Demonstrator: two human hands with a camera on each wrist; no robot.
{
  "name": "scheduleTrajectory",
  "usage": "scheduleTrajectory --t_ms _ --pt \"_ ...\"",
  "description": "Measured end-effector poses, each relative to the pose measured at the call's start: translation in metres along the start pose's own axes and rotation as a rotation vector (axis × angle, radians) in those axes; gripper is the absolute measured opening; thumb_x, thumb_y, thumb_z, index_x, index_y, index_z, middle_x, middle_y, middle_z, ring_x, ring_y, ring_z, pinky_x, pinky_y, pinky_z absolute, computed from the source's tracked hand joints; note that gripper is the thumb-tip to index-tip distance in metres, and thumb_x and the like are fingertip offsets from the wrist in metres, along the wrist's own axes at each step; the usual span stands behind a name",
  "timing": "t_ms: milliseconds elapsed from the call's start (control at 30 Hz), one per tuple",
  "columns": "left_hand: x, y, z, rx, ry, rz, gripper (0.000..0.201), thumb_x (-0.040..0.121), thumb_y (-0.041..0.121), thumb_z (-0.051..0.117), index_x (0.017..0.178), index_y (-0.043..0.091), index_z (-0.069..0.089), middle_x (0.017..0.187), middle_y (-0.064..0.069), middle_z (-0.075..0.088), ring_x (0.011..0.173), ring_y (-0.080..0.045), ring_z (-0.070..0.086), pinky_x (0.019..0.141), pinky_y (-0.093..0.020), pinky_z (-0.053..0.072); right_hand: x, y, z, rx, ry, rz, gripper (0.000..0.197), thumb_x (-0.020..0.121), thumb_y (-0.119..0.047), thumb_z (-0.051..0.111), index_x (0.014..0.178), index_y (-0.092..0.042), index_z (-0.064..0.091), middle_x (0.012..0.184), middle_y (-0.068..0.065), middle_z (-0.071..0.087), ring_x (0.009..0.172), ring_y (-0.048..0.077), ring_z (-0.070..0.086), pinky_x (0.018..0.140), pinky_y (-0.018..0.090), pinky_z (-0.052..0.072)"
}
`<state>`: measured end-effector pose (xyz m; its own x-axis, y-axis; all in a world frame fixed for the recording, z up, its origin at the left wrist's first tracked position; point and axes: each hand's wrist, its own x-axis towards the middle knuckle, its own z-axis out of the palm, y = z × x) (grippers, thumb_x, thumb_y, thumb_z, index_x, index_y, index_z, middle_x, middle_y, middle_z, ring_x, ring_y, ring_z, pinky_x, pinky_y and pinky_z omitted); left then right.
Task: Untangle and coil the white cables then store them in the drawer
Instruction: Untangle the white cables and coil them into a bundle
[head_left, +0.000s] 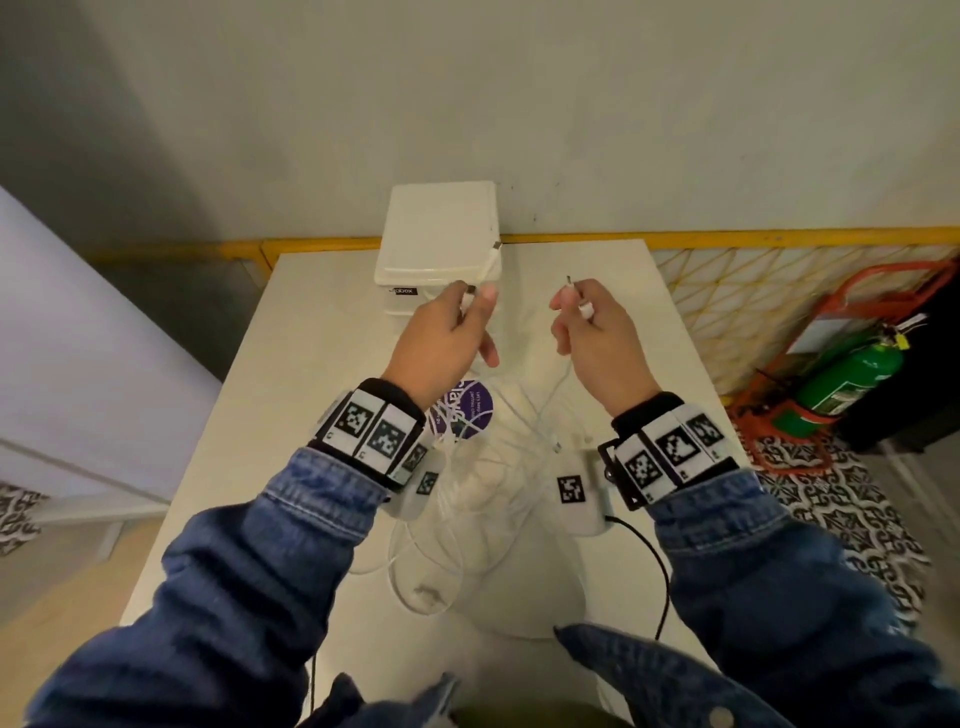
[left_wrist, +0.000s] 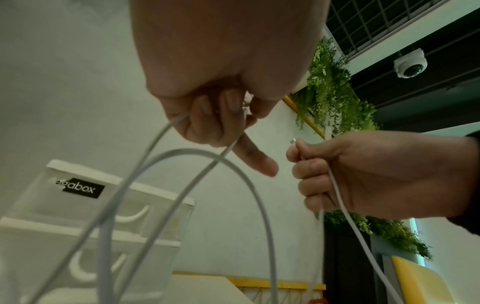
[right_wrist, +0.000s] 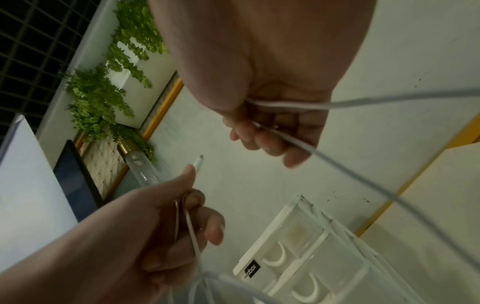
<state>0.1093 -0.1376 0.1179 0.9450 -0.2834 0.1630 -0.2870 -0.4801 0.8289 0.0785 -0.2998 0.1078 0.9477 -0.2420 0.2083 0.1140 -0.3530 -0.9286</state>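
A black label (left_wrist: 80, 188) on the top front of the white drawer box (left_wrist: 78, 226) carries white letters, of which "abox" reads clearly; the letters before that are partly hidden. A round purple sticker (head_left: 464, 409) lies on the bench (head_left: 322, 332), its white lettering too blurred and covered to read.

- A white table (head_left: 332, 332) is set against a plain pale wall (head_left: 519, 104).
- A yellow rail (head_left: 727, 238) is seen along the wall behind the table.
- Right of the table, a green extinguisher (head_left: 852, 379) is held in a red stand (head_left: 831, 312) on patterned tiles (head_left: 852, 514).
- Hanging greenery (left_wrist: 335, 90) and a dome camera (left_wrist: 410, 65) are mounted high above the table.
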Motion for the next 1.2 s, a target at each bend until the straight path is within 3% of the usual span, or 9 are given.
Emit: scheduleTrajectory --t_ms 133,233,400,533,733,900,1067,1133,1200 --pt "-0.015 0.002 0.009 0.058 0.026 0.0 0.058 0.097 0.052 0.033 0.07 0.014 0.067 0.061 0.002 0.062 0.065 -0.016 0.058 0.068 -0.026 0.043 -0.017 -0.009 -0.005 -0.023 -0.078 -0.016 0.011 0.09 -0.018 0.051 0.102 -0.018 0.051 0.082 -0.014 0.05 0.07 0.001 0.047 0.063 0.007 0.038" --pt "-0.025 0.006 0.016 -0.005 0.051 0.029 0.045 0.096 0.047 0.04 0.068 0.02 0.064 0.07 0.0 0.062 0.069 -0.015 0.057 0.072 -0.034 0.043 -0.031 -0.012 -0.013 0.113 -0.174 0.053 0.034 0.083 -0.011 0.048 0.116 -0.018 0.048 0.082 -0.01 0.045 0.069 0.003 0.043 0.065 0.014 0.037" --pt "-0.042 0.021 0.023 -0.234 0.089 0.085 0.021 0.099 0.024 0.044 0.105 0.019 0.063 0.073 0.005 0.055 0.062 -0.008 0.048 0.066 -0.026 0.041 -0.047 -0.012 -0.022 0.121 -0.241 -0.041 0.03 0.095 -0.014 0.04 0.124 -0.015 0.047 0.078 -0.017 0.044 0.066 -0.002 0.043 0.069 0.018 0.033" --pt "-0.055 0.03 0.026 -0.322 0.062 0.139 0.033 0.101 0.014 0.039 0.13 0.029 0.044 0.069 0.001 0.045 0.054 -0.004 0.039 0.055 -0.018 0.036 -0.058 -0.018 -0.026 0.101 -0.198 -0.181 0.02 0.098 -0.013 0.037 0.109 -0.015 0.053 0.068 -0.004 0.047 0.06 0.01 0.047 0.062 0.022 0.04" --pt "-0.072 0.037 0.03 -0.479 0.131 0.082 0.021 0.102 0.015 0.036 0.094 0.021 0.055 0.068 -0.001 0.044 0.058 -0.006 0.041 0.052 -0.019 0.033 -0.067 -0.015 -0.027 0.171 -0.211 -0.132 0.027 0.097 -0.016 0.041 0.118 -0.008 0.058 0.063 -0.017 0.045 0.053 -0.004 0.044 0.058 0.014 0.031" --pt "-0.08 0.042 0.028 -0.464 0.137 0.05 0.024 0.102 0.026 0.035 0.107 0.018 0.058 0.061 0.009 0.04 0.052 -0.008 0.033 0.048 -0.019 0.031 -0.077 -0.018 -0.016 0.238 -0.285 -0.134 0.032 0.098 -0.014 0.034 0.125 -0.011 0.051 0.061 -0.026 0.052 0.059 -0.006 0.046 0.061 0.011 0.036" --pt "-0.076 0.045 0.027 -0.48 0.147 0.034 0.01 0.095 0.019 0.053 0.103 0.013 0.054 0.068 0.011 0.05 0.052 0.004 0.049 0.054 -0.009 0.037 -0.077 -0.018 0.004 0.13 -0.205 -0.195 0.026 0.096 -0.01 0.042 0.115 -0.009 0.06 0.089 0.008 0.064 0.079 0.005 0.056 0.077 0.025 0.045" --pt "-0.073 0.043 0.024 -0.475 0.135 0.028 0.009 0.096 0.017 0.052 0.102 0.01 0.052 0.07 0.005 0.052 0.052 0.004 0.051 0.054 -0.011 0.041 -0.076 -0.019 0.011 0.125 -0.184 -0.21 0.022 0.093 -0.005 0.046 0.097 -0.018 0.063 0.072 0.002 0.058 0.065 0.001 0.051 0.067 0.024 0.044" --pt "-0.071 0.042 0.018 -0.504 0.125 0.029 0.007 0.099 0.016 0.044 0.096 0.012 0.05 0.067 0.001 0.051 0.049 0.002 0.05 0.052 -0.014 0.044 -0.072 -0.023 0.017 0.194 -0.15 -0.177 0.029 0.091 -0.002 0.05 0.113 -0.018 0.059 0.064 -0.005 0.054 0.056 0.001 0.051 0.061 0.024 0.048"
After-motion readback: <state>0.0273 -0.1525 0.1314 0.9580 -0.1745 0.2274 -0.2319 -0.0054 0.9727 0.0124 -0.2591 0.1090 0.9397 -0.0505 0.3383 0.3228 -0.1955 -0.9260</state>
